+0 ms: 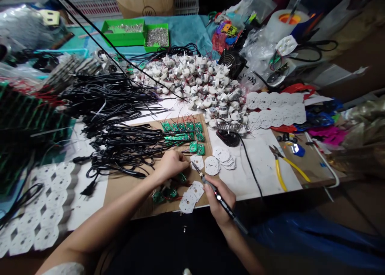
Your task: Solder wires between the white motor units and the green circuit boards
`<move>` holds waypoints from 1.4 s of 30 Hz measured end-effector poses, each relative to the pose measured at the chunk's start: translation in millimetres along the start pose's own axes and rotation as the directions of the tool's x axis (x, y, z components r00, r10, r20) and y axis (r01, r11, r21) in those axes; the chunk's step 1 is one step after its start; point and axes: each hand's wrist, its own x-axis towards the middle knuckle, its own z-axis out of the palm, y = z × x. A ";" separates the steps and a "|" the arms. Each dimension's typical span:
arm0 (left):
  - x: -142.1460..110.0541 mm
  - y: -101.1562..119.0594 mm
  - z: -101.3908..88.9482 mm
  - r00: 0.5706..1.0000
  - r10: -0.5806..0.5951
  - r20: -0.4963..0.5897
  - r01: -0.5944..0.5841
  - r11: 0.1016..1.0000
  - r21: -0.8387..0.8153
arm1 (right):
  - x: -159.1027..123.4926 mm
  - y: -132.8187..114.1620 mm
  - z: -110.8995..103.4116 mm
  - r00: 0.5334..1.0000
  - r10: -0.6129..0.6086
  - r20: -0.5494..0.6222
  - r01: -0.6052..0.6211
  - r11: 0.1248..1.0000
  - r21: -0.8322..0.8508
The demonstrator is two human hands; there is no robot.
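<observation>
Head view: iron at a white plate, work judged partway

Green boards (pixel 181 126) with thin red wires were found in rows on the cardboard (pixel 120 195), black cords (pixel 120 138) reaching them from the left. These appeared prepared. By judgement much remained: loose white plates (pixel 224 156) lay in a pile to the right, and scalloped sheets (pixel 275 116), not separated, lay farther right beside heaped white parts (pixel 192 78).

The right hand (pixel 221 199) was at the near edge of the tabletop (pixel 249 178), its grip closed pen-fashion around a soldering iron (pixel 223 204) slanting far-left, tip at the white plate (pixel 197 162). The left hand (pixel 171 164) reached in from the near left, palm down, fingers bunched narrow at that plate's left side; whether its grip held anything could not be told.
</observation>
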 end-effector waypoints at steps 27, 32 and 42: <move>-16.7 -15.4 9.0 0.946 0.299 -0.124 -0.296 0.954 0.039 | -8.7 13.5 -1.5 0.957 0.290 -0.026 -0.275 0.930 0.245; -11.7 1.8 5.2 0.981 0.181 -0.067 -0.171 0.977 0.130 | -4.9 10.7 -1.2 0.968 0.252 0.004 -0.247 0.947 0.207; -2.0 16.6 1.6 0.993 0.116 -0.015 -0.108 0.960 0.259 | -1.9 10.3 -0.8 0.974 0.219 0.049 -0.224 0.965 0.136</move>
